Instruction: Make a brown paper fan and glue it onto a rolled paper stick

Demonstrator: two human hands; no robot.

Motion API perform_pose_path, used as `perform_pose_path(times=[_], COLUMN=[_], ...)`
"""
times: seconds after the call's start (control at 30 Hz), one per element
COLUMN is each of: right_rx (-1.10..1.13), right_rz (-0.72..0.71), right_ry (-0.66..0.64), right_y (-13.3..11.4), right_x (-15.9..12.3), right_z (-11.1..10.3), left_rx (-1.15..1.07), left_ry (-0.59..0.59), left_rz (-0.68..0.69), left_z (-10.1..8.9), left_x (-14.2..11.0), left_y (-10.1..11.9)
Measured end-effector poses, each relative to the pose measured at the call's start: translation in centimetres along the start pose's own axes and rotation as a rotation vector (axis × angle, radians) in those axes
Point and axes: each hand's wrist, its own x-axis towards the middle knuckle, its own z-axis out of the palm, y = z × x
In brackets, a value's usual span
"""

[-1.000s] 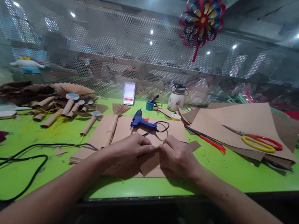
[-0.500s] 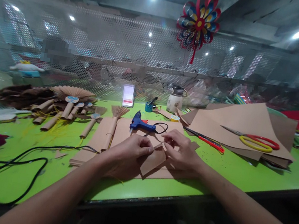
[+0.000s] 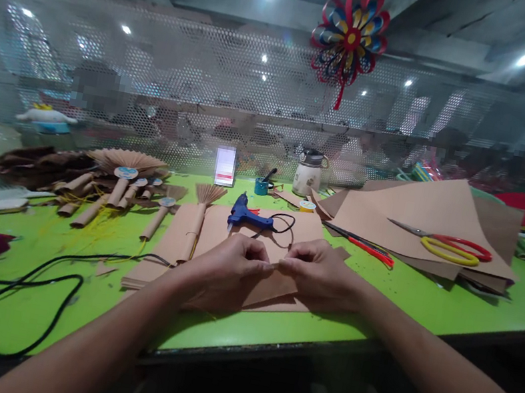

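A small piece of brown kraft paper (image 3: 275, 265) is pinched between both hands, and little more than its thin edge shows. My left hand (image 3: 235, 263) has thumb and index finger closed on one end. The fingertips of my right hand (image 3: 318, 271) close on the other end, almost touching the left ones. Beneath the hands lies a stack of brown paper sheets (image 3: 217, 224). On that stack, just beyond the hands, rests a blue hot glue gun (image 3: 249, 216). A rolled paper tube with a pleated fan top (image 3: 195, 225) lies left of the glue gun.
Red-handled scissors (image 3: 369, 250) lie to the right; yellow-and-red scissors (image 3: 456, 250) sit on large paper sheets (image 3: 422, 211). Finished fan-topped tubes (image 3: 121, 188) are piled at left. A black cable (image 3: 77, 265) loops across the green table (image 3: 352, 324). A phone (image 3: 225, 166) stands behind.
My right hand's fingers have come down and closed on the paper beside my left fingertips. The paper's flat face, visible before, is now mostly hidden or turned edge-on.
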Motion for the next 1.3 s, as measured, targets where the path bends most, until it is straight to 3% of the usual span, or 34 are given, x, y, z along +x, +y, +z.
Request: perform_pose_path(times=[0.17, 0.23, 0.3, 0.53, 0.83, 1.03, 1.2, 1.3], right_rx=[0.305, 0.372, 0.367, 0.351, 0.362, 0.467, 0.294, 0.239], right_rz=[0.125, 0.158, 0.164, 0.172, 0.138, 0.169, 0.105, 0.073], right_ry=[-0.033, -0.011, 0.011, -0.005, -0.038, -0.086, -0.121, -0.159], right_y=[0.4, 0.7, 0.8, 0.4, 0.3, 0.4, 0.6, 0.7], right_x=[-0.2, -0.1, 0.1, 0.1, -0.3, -0.3, 0.2, 0.3], right_z=[0.0, -0.1, -0.3, -0.6, 0.1, -0.1, -0.2, 0.1], left_rx=[-0.340, -0.570, -0.650, -0.292, -0.106, -0.061, 0.038, 0.071], left_ry=[-0.070, -0.091, -0.117, -0.066, -0.171, -0.238, -0.093, -0.073], left_rz=[-0.156, -0.146, -0.127, -0.158, -0.029, -0.027, 0.027, 0.062], left_z=[0.6, 0.9, 1.1, 0.5, 0.2, -0.3, 0.0, 0.4], left_x=[-1.3, -2.0, -2.5, -1.7, -1.2, -1.0, -0.8, -0.6], left_y=[0.9, 1.1, 1.2, 0.7, 0.1, 0.0, -0.2, -0.1])
